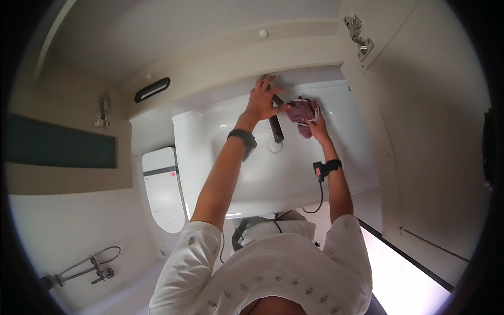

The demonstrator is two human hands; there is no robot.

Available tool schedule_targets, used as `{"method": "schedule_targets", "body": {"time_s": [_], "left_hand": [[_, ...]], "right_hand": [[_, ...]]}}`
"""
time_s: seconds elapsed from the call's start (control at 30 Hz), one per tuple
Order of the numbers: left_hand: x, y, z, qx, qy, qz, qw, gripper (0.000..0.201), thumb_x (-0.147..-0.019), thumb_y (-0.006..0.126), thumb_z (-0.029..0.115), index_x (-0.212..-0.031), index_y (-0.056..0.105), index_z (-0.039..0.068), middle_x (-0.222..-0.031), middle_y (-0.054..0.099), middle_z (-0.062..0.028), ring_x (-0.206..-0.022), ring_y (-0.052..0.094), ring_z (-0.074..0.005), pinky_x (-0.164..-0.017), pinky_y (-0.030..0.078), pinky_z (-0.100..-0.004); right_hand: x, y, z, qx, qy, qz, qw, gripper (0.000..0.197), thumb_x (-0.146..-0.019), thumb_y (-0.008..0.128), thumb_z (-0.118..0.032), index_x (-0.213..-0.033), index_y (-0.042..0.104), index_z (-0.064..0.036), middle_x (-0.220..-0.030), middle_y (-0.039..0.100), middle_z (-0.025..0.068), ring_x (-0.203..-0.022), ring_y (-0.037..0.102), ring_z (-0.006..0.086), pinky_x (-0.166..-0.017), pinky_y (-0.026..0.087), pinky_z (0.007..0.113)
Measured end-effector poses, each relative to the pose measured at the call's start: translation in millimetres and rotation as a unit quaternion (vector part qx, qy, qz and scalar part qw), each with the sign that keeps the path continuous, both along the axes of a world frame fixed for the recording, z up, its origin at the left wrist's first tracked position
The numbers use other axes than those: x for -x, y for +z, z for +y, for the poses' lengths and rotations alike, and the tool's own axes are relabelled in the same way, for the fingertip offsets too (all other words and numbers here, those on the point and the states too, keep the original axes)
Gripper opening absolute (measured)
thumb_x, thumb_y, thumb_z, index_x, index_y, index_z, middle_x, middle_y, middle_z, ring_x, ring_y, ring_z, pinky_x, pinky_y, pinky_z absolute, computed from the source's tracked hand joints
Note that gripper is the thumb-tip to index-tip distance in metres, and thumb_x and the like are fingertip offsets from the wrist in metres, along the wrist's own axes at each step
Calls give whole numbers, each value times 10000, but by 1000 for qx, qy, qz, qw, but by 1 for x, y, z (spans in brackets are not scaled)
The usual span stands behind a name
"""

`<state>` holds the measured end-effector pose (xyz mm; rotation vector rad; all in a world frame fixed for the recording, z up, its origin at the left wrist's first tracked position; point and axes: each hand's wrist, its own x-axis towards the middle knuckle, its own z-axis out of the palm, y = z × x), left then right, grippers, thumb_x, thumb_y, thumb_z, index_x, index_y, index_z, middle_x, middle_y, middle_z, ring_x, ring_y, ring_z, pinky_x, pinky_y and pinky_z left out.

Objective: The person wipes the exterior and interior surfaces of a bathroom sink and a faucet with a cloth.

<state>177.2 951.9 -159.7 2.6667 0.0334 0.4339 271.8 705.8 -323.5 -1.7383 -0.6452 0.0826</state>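
Cloth [302, 111]'s bunched up, purple with pale edging, and you've got it clamped in your right hand [318, 127] near the sink [190, 144]'s back edge. Your left hand [261, 102] has its fingers spread apart by the tap [276, 129]. Basin's got a round drain [275, 146] in it, fwiw.

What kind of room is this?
Most likely a bathroom: a white washbasin with a dark faucet, what looks like a closed toilet to its left, and apparently a shower fitting on the wall at lower left.
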Motion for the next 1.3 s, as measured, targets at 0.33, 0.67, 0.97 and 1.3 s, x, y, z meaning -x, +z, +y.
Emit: {"method": "schedule_targets", "body": {"time_s": [0.33, 0.67, 0.97, 1.3], "left_hand": [[-4, -1, 4, 44, -5, 39, 998, 568, -786, 727, 632, -1135, 687, 186, -1517, 415, -105, -1464, 258, -350, -1093, 410, -542], [-7, 5, 5, 133, -15, 29, 991, 482, -802, 751, 571, -1087, 706, 185, -1480, 460, -122, -1437, 311, -354, -1109, 408, -494], [-4, 7, 10, 141, -6, 41, 989, 491, -806, 738, 589, -1085, 703, 185, -1473, 467, -111, -1428, 319, -341, -1111, 417, -479], [-4, 2, 5, 134, 21, 33, 990, 441, -818, 754, 549, -1079, 698, 199, -1473, 461, -82, -1424, 311, -335, -1102, 397, -502]], "right_hand": [[111, -11, -39, -229, 13, 531, 816, 421, -932, 709, -162, -1323, 562, -113, -1228, 659, 51, -1088, 665, 208, -870, 577, 371], [144, -47, 2, -170, 90, 555, 810, 334, -936, 706, -150, -1248, 593, -112, -1100, 656, 0, -975, 635, 133, -813, 555, 325], [156, -41, 10, -126, 47, 585, 800, 405, -858, 741, -149, -1236, 602, -109, -1036, 661, -16, -937, 632, 130, -783, 523, 308], [172, -46, 5, -41, -59, 561, 824, 555, -742, 694, -15, -1279, 595, -110, -1122, 668, 41, -1001, 643, 209, -815, 510, 334]]}}
